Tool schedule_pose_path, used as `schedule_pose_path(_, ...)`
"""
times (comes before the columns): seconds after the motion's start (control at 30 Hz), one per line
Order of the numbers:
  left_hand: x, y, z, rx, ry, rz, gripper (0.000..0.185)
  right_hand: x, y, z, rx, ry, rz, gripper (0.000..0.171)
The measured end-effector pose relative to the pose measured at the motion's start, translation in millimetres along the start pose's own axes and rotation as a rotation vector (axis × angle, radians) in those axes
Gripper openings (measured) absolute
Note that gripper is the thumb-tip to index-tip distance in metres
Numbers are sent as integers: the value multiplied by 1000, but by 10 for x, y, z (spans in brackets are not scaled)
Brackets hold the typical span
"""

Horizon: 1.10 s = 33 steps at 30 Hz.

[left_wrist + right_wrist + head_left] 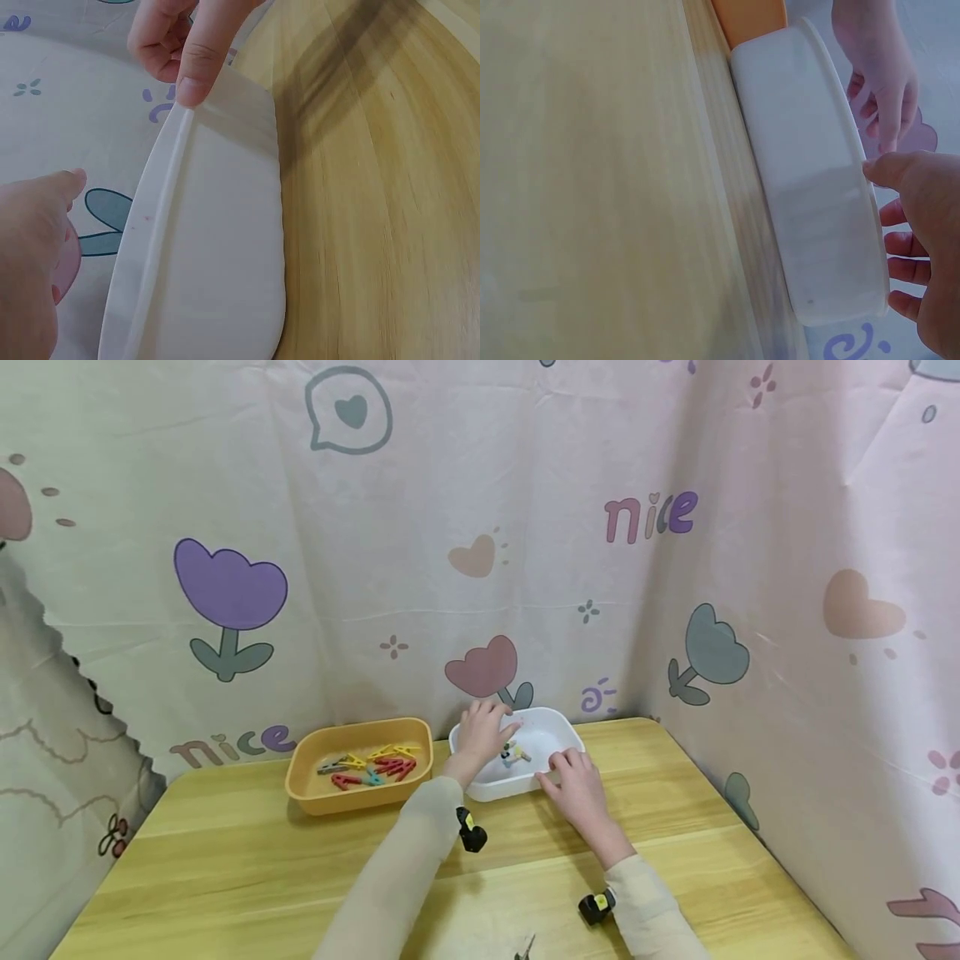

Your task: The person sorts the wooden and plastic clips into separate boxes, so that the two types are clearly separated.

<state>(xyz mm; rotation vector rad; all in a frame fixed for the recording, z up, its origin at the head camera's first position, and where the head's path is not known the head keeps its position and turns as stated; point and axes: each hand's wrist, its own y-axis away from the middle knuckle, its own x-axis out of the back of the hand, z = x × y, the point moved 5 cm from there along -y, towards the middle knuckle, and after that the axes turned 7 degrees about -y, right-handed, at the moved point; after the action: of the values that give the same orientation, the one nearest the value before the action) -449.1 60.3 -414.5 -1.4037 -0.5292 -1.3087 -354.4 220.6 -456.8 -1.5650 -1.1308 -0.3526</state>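
A white plastic basin (504, 789) stands at the back of the table, with several small clips or pegs (516, 753), too small to tell exactly, in its left half. My left hand (482, 733) hovers over the basin's left side, fingers bent loosely downward and thumb apart; I see nothing held in it. At the front right rim, my right hand (579, 789) grips the basin, its thumb (891, 169) on the rim and its fingers reaching over the inside. The basin's contents are hidden in both wrist views.
Left of the white basin, an orange basin (300, 793) holds several clothespins (393, 766) in red, yellow, teal and grey. A small metallic object (525, 950) lies at the wooden table's (247, 868) near edge, partly cut off. A printed curtain (390, 568) hangs close behind.
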Motion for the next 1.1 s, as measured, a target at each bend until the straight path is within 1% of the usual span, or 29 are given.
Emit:
schedule_pose_path(0.2,67,91,-31,-35,-14,24,32,7,18,-2,-17,-9,-3,30)
schedule_pose_path(0.37,111,188,-60,-76,-30,46,32,-8,24,15,-51,-12,-36,28)
schedule_pose_path(0.47,133,257,-68,-114,-59,64,31,-15,25,24,-57,-10,-44,27)
schedule_pose_path(0.63,188,379,-50,-181,-99,68,32,-6,24,21,-46,-6,-37,27)
schedule_pose_path(0.8,232,517,-20,-282,-143,105,31,3,14,3,-30,-6,-32,27)
schedule_pose_path(0.93,231,625,-12,-355,-184,129,31,0,10,-5,-20,2,-28,27)
schedule_pose_path(1.1,233,753,6,-404,-227,126,33,-6,6,-13,-21,0,-31,27)
